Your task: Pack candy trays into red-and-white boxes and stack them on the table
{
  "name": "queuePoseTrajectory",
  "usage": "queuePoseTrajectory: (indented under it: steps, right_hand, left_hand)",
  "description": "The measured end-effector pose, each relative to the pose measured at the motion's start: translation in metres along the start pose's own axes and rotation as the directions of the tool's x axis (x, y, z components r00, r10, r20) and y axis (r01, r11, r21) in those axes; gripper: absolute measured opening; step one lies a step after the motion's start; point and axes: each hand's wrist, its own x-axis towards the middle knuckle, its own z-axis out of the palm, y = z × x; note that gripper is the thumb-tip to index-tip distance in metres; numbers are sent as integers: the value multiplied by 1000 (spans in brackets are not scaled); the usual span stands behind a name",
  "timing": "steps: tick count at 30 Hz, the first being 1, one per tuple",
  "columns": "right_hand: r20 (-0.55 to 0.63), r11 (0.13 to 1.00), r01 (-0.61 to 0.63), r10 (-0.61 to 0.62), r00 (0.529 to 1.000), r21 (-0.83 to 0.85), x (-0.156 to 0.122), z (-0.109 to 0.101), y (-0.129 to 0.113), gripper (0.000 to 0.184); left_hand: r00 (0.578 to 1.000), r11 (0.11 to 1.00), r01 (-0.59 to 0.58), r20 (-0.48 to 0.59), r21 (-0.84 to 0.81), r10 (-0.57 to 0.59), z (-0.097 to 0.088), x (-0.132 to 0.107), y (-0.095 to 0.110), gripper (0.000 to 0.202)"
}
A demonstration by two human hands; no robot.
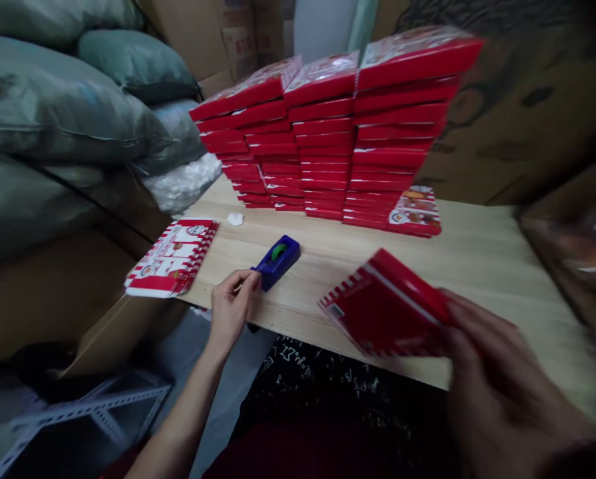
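Along the near edge of the wooden desk (308, 313), your right hand (507, 379) grips a red printed card (388, 303), its fingers (470, 326) closed around the card's side and blurred. Your left hand (231, 313) sits curled, fingertips (253, 279) against the end of a blue tape dispenser (277, 261). Stacked red boxes (322, 140) stand at the far edge; a flat red-and-white pile (172, 258) overhangs the left edge.

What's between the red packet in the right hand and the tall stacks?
Only the printed packets at the foot of the rightmost red stack lie ahead of the red packet in the right hand; the blue tape dispenser sits off to the left.
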Motion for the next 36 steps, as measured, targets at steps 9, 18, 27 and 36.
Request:
queuePoseTrajectory:
  steps: [9, 18, 27, 36]
  right_hand:
    - [136, 961, 278, -275, 952, -2, 13, 28, -2, 64]
    - [205, 968, 237, -250, 946, 85, 24, 21, -7, 61]
    - [423, 981, 77, -148, 894, 180, 49, 1, -10, 46]
    - [283, 747, -412, 305, 910, 521, 9, 1, 20, 69]
  left_hand:
    - [929, 847, 218, 370, -486, -27, 96, -75, 93, 47]
    - [851, 727, 441, 503, -526, -152, 117, -60, 73, 103]
    - [913, 954, -298, 285, -19, 291, 94, -28, 58, 80]
    - [672, 714, -695, 432, 87, 601, 64, -28, 48, 23]
